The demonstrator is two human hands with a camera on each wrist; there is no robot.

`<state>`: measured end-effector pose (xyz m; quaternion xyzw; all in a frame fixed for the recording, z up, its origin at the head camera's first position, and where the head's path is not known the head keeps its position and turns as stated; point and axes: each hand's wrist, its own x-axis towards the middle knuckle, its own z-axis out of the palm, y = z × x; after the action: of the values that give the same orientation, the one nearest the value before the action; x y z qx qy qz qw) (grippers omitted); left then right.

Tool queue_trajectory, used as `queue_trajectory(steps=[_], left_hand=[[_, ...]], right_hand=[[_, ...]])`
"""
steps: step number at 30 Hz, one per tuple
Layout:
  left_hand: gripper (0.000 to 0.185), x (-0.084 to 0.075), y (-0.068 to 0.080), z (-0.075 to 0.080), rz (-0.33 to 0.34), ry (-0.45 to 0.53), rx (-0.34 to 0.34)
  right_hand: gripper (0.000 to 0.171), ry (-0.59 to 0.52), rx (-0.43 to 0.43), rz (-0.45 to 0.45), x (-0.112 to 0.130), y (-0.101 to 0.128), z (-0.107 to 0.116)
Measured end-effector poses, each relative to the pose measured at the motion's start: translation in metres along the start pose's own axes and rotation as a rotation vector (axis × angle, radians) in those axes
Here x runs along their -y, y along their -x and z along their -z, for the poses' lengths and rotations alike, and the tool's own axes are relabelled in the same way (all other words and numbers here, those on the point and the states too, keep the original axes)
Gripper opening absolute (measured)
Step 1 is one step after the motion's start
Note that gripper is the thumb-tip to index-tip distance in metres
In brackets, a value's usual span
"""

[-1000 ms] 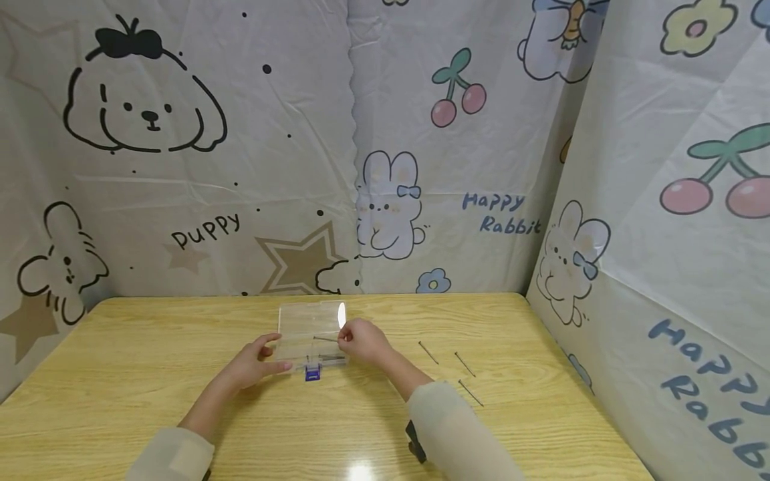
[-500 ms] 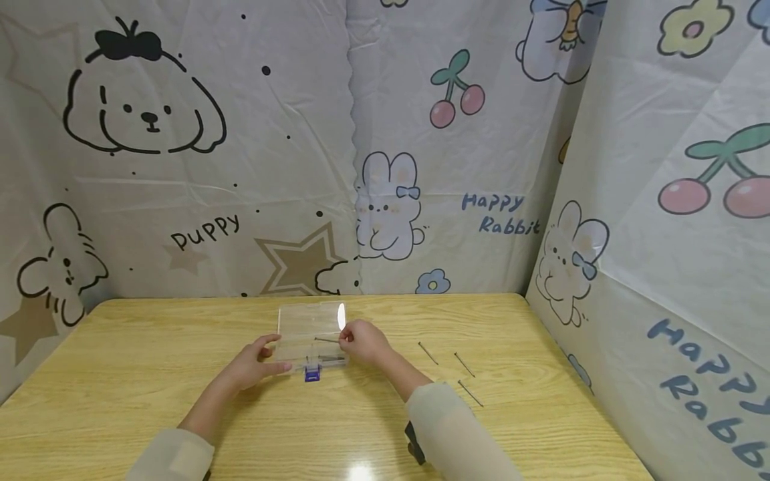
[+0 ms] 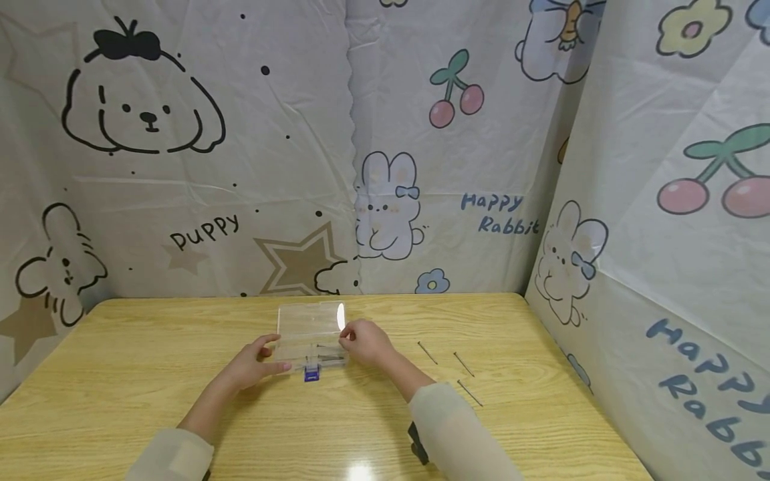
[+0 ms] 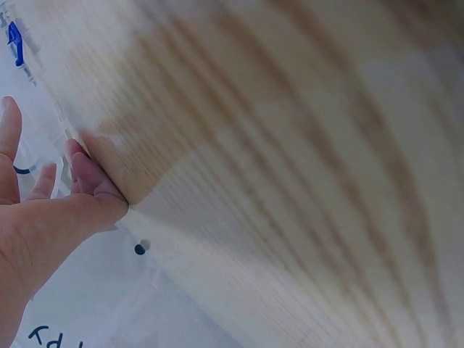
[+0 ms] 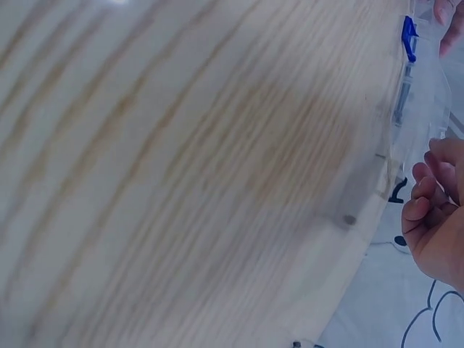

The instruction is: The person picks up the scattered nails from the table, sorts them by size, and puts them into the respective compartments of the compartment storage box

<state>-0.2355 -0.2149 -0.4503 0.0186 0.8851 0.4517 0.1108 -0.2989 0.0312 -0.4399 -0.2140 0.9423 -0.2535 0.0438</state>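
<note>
While steadying the clear box (image 3: 311, 337) mid-table with left hand (image 3: 255, 361) flat against its side, placing a thin pin (image 3: 327, 348) inside, pinched by right hand (image 3: 363, 342); next probably releasing gently, then fetching loose pins (image 3: 464, 364).

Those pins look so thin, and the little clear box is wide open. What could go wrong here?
The clear box looks light; the left hand only steadies its left edge, so a nudge from the right hand at its right side could slide or tip it and spill the thin pins inside. Three loose pins lie on the table by the right sleeve, which might brush them away. Their tips may also prick a finger.
</note>
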Motion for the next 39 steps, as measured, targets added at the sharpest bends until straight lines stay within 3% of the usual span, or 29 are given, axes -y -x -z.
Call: queue_trajectory(steps=[13, 23, 39], left_hand=[[0.081, 0.000, 0.002, 0.000, -0.003, -0.004, 0.008], [0.084, 0.006, 0.000, 0.002, 0.000, 0.002, 0.015], [0.084, 0.002, 0.000, 0.000, 0.000, -0.001, 0.024]], right_hand=[[0.018, -0.034, -0.030, 0.027, -0.018, 0.019, 0.027], [0.017, -0.065, -0.038, -0.005, -0.040, 0.038, 0.045], [0.010, -0.067, -0.112, -0.092, -0.089, 0.071, 0.069]])
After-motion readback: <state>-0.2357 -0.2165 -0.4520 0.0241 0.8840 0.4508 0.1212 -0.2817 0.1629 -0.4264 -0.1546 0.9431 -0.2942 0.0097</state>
